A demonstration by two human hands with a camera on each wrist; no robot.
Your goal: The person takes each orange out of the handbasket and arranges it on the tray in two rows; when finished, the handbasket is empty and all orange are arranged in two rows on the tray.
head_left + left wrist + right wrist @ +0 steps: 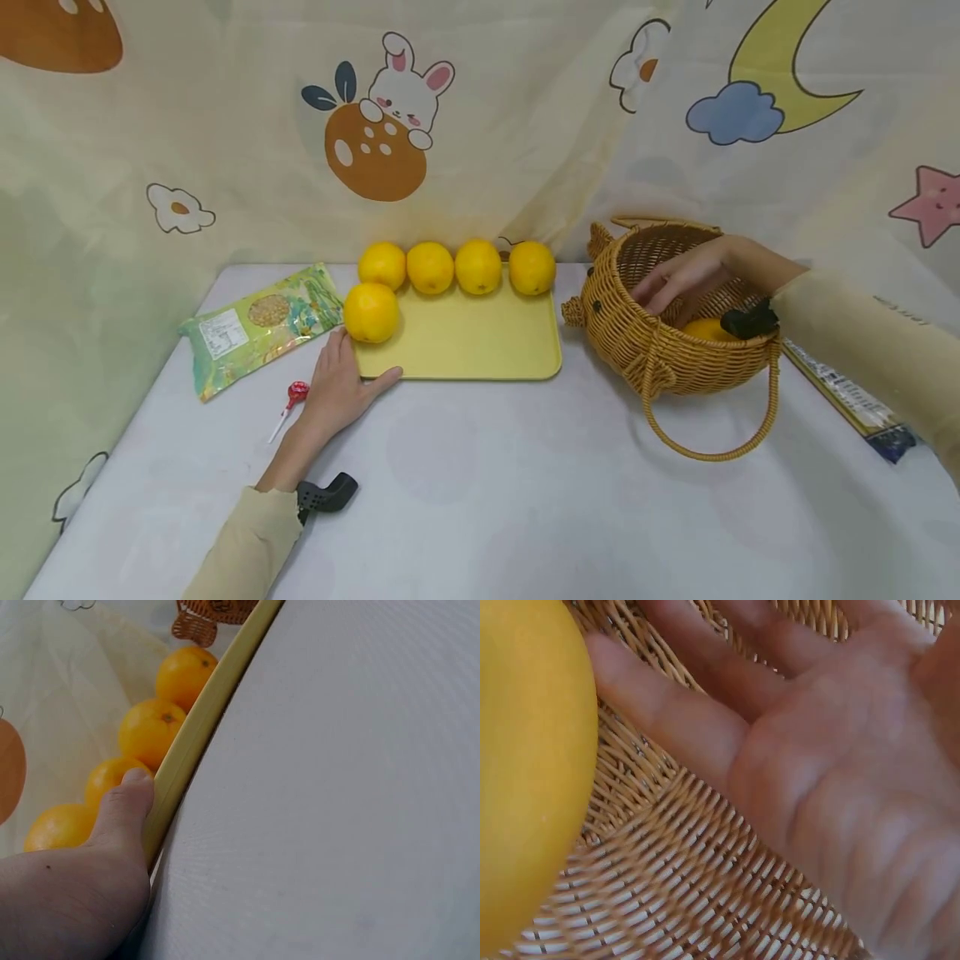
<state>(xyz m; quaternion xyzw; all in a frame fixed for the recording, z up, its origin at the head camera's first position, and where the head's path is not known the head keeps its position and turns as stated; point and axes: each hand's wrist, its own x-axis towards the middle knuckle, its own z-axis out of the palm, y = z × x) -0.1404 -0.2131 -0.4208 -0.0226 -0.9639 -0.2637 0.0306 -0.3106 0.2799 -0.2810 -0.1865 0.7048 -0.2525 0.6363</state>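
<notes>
My left hand (336, 392) rests at the front left corner of a yellow tray (480, 337). Its fingers lie along the tray's left side and its thumb along the front rim. Above those fingertips sits an orange (371, 312), while several more line the tray's back edge, such as the orange (532, 268) at the right end. My right hand (693, 271) reaches down into a wicker basket (622, 333) shaped like an animal. In the right wrist view its fingers are spread and nearly straight, with one fingertip right by an orange (532, 780) inside the basket.
A green food packet (262, 325) lies left of the tray, with a red lollipop (297, 392) in front of it. The basket's handle (708, 456) hangs toward the front. Another long packet (855, 400) lies behind the right forearm. A printed cloth hangs along the back.
</notes>
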